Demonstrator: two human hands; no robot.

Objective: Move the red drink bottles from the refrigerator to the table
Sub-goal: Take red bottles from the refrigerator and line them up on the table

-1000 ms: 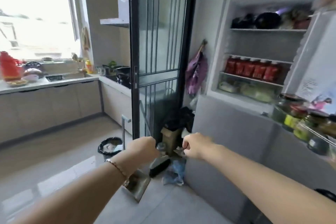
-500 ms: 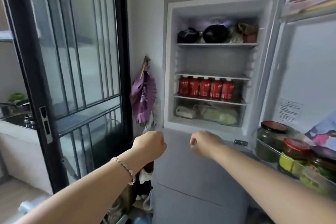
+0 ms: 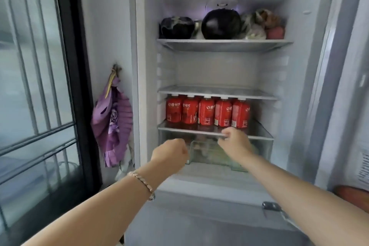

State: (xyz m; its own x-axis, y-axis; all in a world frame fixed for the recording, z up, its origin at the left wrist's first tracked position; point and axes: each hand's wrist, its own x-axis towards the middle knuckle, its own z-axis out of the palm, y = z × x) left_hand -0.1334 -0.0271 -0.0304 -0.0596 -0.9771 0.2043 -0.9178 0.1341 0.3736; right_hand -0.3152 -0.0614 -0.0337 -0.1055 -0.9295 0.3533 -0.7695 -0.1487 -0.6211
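Observation:
Several red drink bottles [image 3: 207, 113] with white caps stand in a row on the lower glass shelf [image 3: 191, 130] of the open refrigerator [image 3: 307, 78]. My left hand [image 3: 169, 154] is a closed fist below and left of that shelf, holding nothing. My right hand [image 3: 233, 142] has curled fingers at the shelf's front edge, just under the rightmost bottles; no bottle is in it. The table is out of view.
Dark round vegetables [image 3: 220, 24] fill the top shelf; the middle shelf [image 3: 217, 92] is bare. A clear drawer [image 3: 261, 150] with greens lies behind my hands. A purple fan [image 3: 112, 124] hangs on the wall left, beside a black-framed glass door [image 3: 40, 86]. The refrigerator door [image 3: 357, 86] stands open at right.
The view has swung from the kitchen floor to the refrigerator and come close. Both fists have risen toward the bottle shelf, the right one reaching its front edge.

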